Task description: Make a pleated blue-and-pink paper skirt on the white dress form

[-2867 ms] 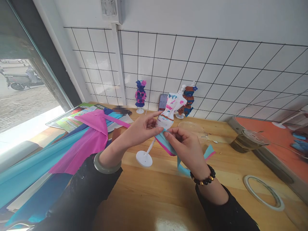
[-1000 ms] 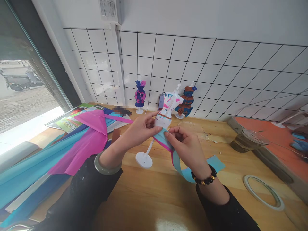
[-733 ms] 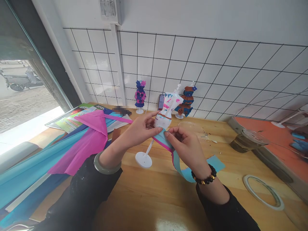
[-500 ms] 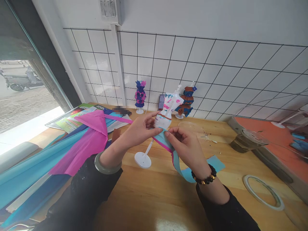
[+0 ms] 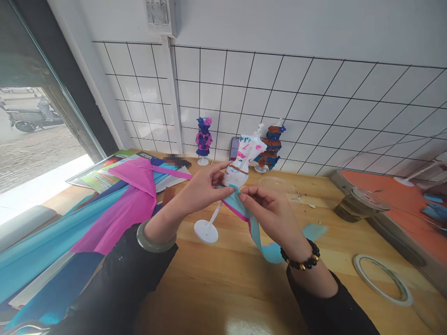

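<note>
The left hand (image 5: 206, 186) grasps a small white dress form (image 5: 239, 160) at its hips, the thumb lying across the front and the bent fingers partly hidden behind. The right hand (image 5: 272, 211) pinches a turquoise strip (image 5: 236, 204) between thumb and forefinger, its other fingers loosely curled; the two thumbs nearly meet.

The form is held tilted over the worktop (image 5: 209, 288), its top leaning to the right. Pink and blue patches mark its bodice, and a brown line circles the waist. The strip lies against the lower hips, edged in pink along its lower side, and its free length curves down beneath the right wrist, the far end blurred. A thin stem runs down to a round white base (image 5: 206, 231); whether the base touches the wood, I cannot tell.

Further out, pink fabric (image 5: 134, 186) is heaped on the left, and a tape roll (image 5: 383, 280) lies on the right.
</note>
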The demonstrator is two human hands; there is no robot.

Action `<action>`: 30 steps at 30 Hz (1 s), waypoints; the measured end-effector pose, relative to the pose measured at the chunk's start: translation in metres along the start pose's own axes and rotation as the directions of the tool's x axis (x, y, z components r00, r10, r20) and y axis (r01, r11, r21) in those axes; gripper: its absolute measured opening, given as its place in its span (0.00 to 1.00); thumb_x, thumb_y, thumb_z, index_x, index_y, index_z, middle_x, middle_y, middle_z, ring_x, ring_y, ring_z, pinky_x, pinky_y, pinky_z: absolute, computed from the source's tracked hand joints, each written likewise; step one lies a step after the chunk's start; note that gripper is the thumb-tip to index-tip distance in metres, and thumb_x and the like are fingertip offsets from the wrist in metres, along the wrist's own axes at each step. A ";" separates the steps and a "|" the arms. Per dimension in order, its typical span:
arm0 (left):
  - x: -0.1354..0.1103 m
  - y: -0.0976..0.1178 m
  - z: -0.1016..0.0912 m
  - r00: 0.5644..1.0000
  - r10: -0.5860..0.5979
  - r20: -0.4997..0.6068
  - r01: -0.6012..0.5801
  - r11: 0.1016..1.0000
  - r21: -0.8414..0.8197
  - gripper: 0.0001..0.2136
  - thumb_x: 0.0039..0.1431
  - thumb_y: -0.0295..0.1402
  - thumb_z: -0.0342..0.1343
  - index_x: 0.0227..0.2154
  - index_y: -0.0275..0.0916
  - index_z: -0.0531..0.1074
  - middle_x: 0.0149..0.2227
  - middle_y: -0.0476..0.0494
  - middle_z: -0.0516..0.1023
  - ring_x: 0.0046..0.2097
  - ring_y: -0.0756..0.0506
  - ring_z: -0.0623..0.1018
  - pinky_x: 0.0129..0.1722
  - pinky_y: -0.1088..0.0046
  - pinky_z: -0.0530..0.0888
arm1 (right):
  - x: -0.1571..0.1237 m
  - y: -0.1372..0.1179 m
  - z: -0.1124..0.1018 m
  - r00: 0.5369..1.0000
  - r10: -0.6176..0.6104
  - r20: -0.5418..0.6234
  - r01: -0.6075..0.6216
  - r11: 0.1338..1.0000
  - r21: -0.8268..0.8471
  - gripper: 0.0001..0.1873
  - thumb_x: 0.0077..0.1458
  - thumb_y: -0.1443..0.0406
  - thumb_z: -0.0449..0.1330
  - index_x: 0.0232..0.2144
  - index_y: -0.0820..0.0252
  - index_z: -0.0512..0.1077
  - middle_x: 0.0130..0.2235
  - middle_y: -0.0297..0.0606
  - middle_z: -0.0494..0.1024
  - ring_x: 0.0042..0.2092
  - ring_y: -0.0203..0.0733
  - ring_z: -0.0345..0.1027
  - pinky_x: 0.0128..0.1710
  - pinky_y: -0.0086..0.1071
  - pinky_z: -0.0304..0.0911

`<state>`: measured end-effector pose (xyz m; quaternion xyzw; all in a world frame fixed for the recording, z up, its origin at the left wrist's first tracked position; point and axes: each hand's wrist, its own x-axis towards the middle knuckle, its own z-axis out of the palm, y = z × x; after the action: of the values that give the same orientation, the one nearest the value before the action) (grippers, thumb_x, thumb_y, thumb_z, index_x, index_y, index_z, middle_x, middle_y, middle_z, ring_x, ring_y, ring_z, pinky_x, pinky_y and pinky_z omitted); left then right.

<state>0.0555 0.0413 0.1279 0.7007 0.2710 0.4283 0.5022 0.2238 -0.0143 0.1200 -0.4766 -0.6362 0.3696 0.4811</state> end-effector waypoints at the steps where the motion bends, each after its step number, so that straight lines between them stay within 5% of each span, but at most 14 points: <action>1: 0.000 0.000 0.000 1.000 0.001 0.005 -0.001 1.000 0.002 0.31 0.48 0.27 0.59 0.57 0.35 0.59 0.45 0.38 0.74 0.43 0.46 0.74 0.40 0.71 0.71 | 0.000 0.000 0.000 1.000 -0.006 -0.003 0.006 1.000 0.005 0.11 0.51 0.59 0.59 0.31 0.63 0.73 0.27 0.34 0.71 0.26 0.32 0.60 0.21 0.25 0.60; 16: -0.001 0.000 0.001 1.000 -0.014 0.014 0.014 1.000 -0.008 0.31 0.49 0.29 0.59 0.57 0.35 0.58 0.43 0.39 0.75 0.43 0.46 0.74 0.41 0.70 0.71 | 0.001 0.003 0.004 0.986 -0.056 -0.159 0.048 0.997 -0.056 0.10 0.49 0.60 0.61 0.31 0.62 0.73 0.28 0.34 0.73 0.28 0.32 0.63 0.27 0.27 0.60; 30: -0.002 0.001 -0.002 1.000 -0.002 -0.001 0.002 1.000 0.027 0.29 0.50 0.28 0.58 0.57 0.37 0.59 0.44 0.39 0.74 0.43 0.46 0.74 0.39 0.72 0.71 | 0.003 0.007 -0.003 0.998 0.069 -0.005 -0.069 0.996 -0.061 0.15 0.51 0.56 0.58 0.34 0.62 0.71 0.25 0.33 0.68 0.25 0.33 0.59 0.21 0.27 0.60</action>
<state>0.0526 0.0400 0.1281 0.7070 0.2779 0.4243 0.4929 0.2277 -0.0097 0.1150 -0.5133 -0.6297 0.3655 0.4543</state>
